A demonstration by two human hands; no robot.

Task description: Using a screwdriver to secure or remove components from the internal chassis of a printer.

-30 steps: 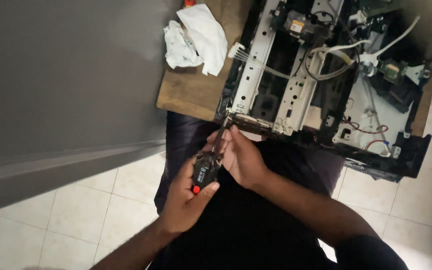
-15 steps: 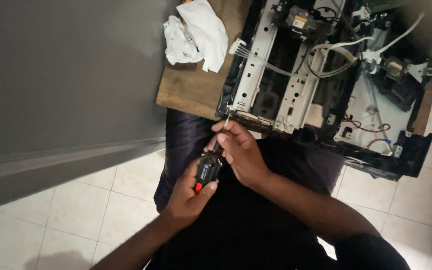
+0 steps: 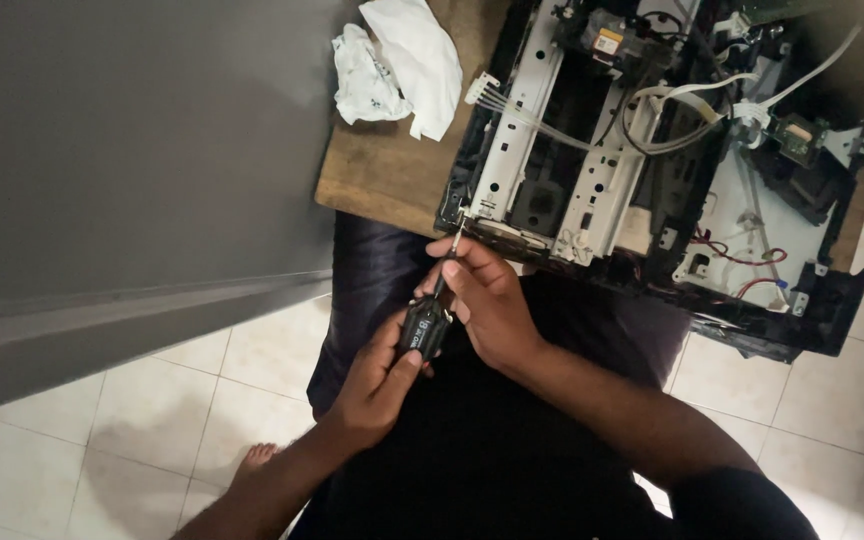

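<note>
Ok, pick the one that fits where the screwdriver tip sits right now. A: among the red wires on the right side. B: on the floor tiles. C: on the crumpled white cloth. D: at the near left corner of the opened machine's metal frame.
D: the screwdriver, held by the left hand and the right hand, points its tip at the near left corner of the opened machine.
</note>
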